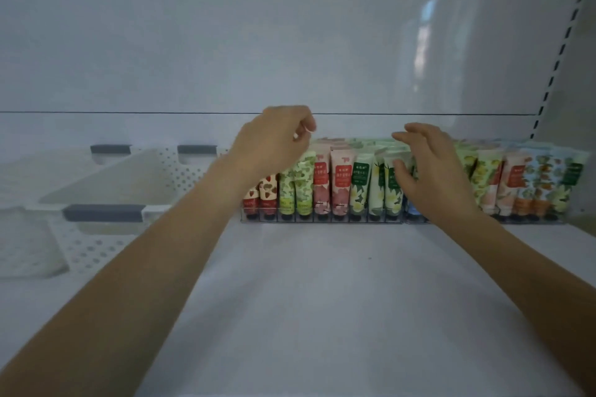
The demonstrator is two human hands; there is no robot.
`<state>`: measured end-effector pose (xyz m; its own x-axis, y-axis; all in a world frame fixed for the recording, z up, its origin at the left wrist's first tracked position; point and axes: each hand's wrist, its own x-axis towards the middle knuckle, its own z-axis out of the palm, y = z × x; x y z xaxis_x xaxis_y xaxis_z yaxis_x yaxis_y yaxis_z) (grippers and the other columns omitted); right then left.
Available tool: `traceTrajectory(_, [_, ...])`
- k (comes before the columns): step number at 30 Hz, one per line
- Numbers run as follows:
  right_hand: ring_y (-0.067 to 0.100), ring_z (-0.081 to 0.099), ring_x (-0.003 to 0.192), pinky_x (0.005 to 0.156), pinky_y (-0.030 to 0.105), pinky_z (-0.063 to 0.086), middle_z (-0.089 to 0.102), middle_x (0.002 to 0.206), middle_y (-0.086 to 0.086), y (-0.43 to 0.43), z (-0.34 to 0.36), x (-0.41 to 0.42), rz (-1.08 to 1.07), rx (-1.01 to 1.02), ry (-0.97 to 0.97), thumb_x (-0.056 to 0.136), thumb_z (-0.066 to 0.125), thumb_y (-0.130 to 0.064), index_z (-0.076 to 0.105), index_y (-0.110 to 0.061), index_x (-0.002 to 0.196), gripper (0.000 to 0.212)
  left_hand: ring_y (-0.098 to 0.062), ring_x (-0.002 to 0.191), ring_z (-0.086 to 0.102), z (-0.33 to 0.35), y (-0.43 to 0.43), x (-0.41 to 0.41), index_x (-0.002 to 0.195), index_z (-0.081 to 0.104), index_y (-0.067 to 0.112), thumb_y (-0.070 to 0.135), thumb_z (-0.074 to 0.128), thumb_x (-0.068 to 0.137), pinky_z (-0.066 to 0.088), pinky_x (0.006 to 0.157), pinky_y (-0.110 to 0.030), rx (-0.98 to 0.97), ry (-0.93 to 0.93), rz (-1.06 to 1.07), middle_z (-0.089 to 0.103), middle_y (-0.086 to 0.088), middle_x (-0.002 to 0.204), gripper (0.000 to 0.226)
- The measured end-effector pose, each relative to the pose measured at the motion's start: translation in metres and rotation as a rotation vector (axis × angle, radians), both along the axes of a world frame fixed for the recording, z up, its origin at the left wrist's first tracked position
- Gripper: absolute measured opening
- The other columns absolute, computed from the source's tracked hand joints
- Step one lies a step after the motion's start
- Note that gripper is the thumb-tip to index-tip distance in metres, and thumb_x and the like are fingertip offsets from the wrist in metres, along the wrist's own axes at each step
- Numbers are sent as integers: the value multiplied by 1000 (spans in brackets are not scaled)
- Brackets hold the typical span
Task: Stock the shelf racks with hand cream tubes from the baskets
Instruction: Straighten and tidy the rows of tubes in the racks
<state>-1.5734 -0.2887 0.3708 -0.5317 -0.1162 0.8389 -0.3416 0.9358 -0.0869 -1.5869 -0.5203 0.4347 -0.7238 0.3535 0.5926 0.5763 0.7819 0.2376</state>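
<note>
Two clear racks (pixel 322 220) stand side by side at the back of the white shelf (pixel 306 300), filled with upright hand cream tubes (pixel 340 185) in strawberry, green, pink, white-flower and orange prints. My left hand (pixel 274 142) hovers over the left rack's tubes with fingers loosely curled and nothing in them. My right hand (pixel 429 171) is spread in front of the tubes where the two racks meet, fingers relaxed, hiding a few blue tubes (pixel 412 211) behind it. It holds nothing.
White perforated baskets (pixel 180 171) with grey handles sit at the left of the shelf; a nearer one (pixel 90 248) lies at the lower left. A slotted upright (pixel 561 42) runs up the right side. The shelf's back panel rises behind the racks.
</note>
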Motion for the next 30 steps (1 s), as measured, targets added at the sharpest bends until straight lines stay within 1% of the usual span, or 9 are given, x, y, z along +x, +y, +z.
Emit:
traceTrajectory(3, [33, 45, 121, 99, 29, 31, 52, 127, 18, -16, 20, 1, 35, 2, 19, 88, 58, -6, 57, 0, 119, 31, -17, 95, 55, 25, -34, -12, 109, 59, 15, 11, 47, 93, 46, 80, -28, -86, -100, 140, 59, 0, 109, 21])
traceTrajectory(5, [26, 47, 115, 93, 18, 26, 55, 120, 13, -36, 42, -1, 99, 2, -1, 90, 55, -8, 59, -4, 115, 26, -21, 105, 56, 36, -51, -20, 109, 61, 12, 9, 51, 91, 41, 88, -28, -173, -202, 235, 60, -5, 117, 21])
traceTrajectory(7, [14, 47, 107, 86, 12, 28, 57, 116, 3, -62, 65, -7, 181, 9, -143, 92, 53, -15, 59, -12, 115, 24, -21, 108, 55, 39, -61, -24, 110, 62, 10, 9, 56, 89, 40, 90, -28, -236, -305, 290, 61, -7, 119, 22])
traceTrajectory(10, [5, 49, 96, 71, 6, 32, 60, 115, -4, -108, 87, -23, 284, 139, -516, 92, 55, -24, 59, -17, 116, 26, -21, 103, 57, 30, -63, -27, 117, 61, 9, 13, 56, 90, 42, 87, -28, -357, -378, 318, 62, -6, 120, 27])
traceTrajectory(13, [13, 56, 101, 79, 20, 40, 62, 117, -1, -148, 89, -38, 226, 252, -700, 89, 59, -22, 62, -17, 116, 27, -23, 105, 58, 21, -60, -31, 121, 59, 10, 12, 54, 90, 46, 87, -30, -436, -365, 328, 62, -7, 119, 31])
traceTrajectory(17, [22, 57, 104, 91, 34, 47, 62, 116, 5, -169, 77, -48, 126, 220, -720, 90, 54, -13, 63, -14, 112, 25, -27, 102, 59, 17, -63, -34, 122, 57, 10, 6, 50, 90, 50, 89, -38, -440, -336, 339, 61, -9, 116, 33])
traceTrajectory(23, [14, 49, 90, 80, 27, 45, 59, 108, 0, -156, 68, -53, 178, 184, -670, 87, 48, 1, 58, -15, 103, 26, -25, 104, 56, 12, -61, -35, 119, 54, 12, 7, 44, 91, 42, 74, -33, -488, -289, 345, 58, -7, 116, 29])
traceTrajectory(27, [22, 55, 94, 81, 36, 49, 62, 106, 7, -155, 60, -49, 160, 212, -584, 87, 46, 1, 55, -13, 107, 26, -25, 105, 56, 15, -59, -32, 120, 54, 12, 5, 42, 91, 43, 75, -32, -484, -284, 315, 58, -6, 117, 32])
traceTrajectory(30, [26, 54, 99, 82, 41, 49, 63, 108, 10, -163, 54, -45, 172, 236, -526, 86, 42, 5, 53, -11, 112, 33, -24, 95, 56, 15, -57, -28, 119, 54, 9, 2, 40, 90, 44, 73, -32, -503, -306, 292, 59, -8, 112, 33])
